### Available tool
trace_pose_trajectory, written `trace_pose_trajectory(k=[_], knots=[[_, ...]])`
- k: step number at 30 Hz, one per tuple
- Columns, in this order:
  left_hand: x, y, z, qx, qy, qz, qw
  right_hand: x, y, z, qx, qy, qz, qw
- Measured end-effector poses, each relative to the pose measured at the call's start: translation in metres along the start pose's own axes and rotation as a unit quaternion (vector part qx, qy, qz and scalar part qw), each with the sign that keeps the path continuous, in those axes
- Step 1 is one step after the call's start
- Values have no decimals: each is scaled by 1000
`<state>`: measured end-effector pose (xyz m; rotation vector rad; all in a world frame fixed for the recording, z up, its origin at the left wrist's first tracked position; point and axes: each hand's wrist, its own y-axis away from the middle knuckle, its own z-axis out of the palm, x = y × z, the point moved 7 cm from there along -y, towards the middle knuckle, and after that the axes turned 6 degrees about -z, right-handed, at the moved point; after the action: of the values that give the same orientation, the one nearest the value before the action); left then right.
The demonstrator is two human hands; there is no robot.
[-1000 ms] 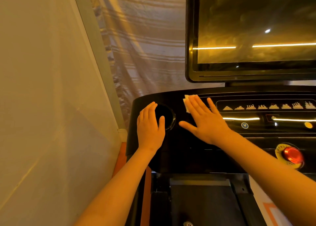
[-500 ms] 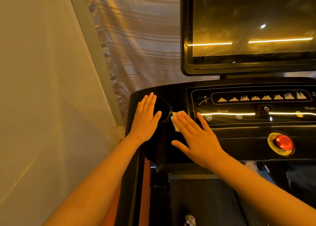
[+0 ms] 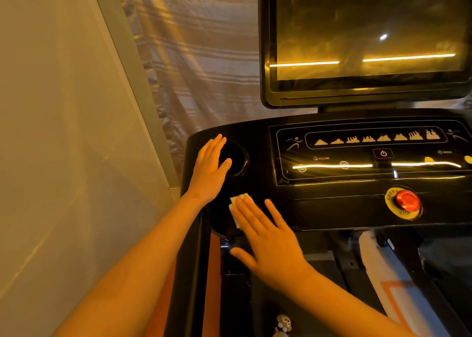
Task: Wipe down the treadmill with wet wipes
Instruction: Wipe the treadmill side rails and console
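Right hand [image 3: 270, 246] seemingly flat on wipe [image 3: 239, 202]

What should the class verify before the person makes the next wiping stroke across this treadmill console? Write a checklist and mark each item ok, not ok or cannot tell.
1. Wet wipe lies under the right hand's straight fingers: ok.
2. Wipe is pressed on the console, near its front edge: ok.
3. Left hand rests flat at the left edge of the round recess: ok.
4. Red emergency stop button is apart from both hands: ok.
5. Touch panel is untouched by either hand: ok.
6. Wipe is wet enough: cannot tell.
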<state>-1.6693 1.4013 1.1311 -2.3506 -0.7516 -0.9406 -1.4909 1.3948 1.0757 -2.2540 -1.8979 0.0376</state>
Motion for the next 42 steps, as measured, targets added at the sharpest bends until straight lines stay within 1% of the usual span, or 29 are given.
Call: trace_pose_trajectory(k=[3, 5, 7, 9, 11, 15, 18, 21, 25, 28, 30, 36, 39, 42], knots=[[3, 2, 1, 13, -60, 27, 998, 39, 20, -10, 44, 24, 33, 998], [3, 3, 2, 25, -101, 40, 994, 68, 30, -13, 43, 32, 83, 995], [4, 4, 3, 34, -113, 41, 992, 86, 34, -14, 48, 27, 129, 990], [4, 3, 4, 38, -115, 40, 992, 84, 31, -14, 55, 15, 155, 986], [5, 3, 4, 41, -122, 41, 991, 65, 22, -12, 59, 3, 150, 987], [6, 4, 4, 39, -132, 40, 990, 3, 12, 4, 52, 11, 60, 997], [6, 4, 3, 38, -132, 40, 990, -7, 23, 9, 52, 17, 40, 998], [5, 4, 3, 37, -129, 42, 990, 16, 44, 7, 61, 23, 63, 996], [6, 3, 4, 51, -120, 38, 991, 63, 72, 0, 74, 25, 148, 986], [5, 2, 5, 56, -121, 34, 991, 68, 71, -1, 79, 10, 186, 979], [4, 1, 5, 56, -126, 33, 990, 53, 59, 1, 80, 10, 161, 984], [4, 2, 5, 61, -134, 37, 988, -7, 6, 10, 57, 55, 34, 996], [4, 3, 5, 60, -139, 42, 988, -24, -9, 14, 47, 73, 13, 996], [4, 4, 6, 67, -151, 50, 985, -24, -6, 13, 59, 81, -5, 995]])
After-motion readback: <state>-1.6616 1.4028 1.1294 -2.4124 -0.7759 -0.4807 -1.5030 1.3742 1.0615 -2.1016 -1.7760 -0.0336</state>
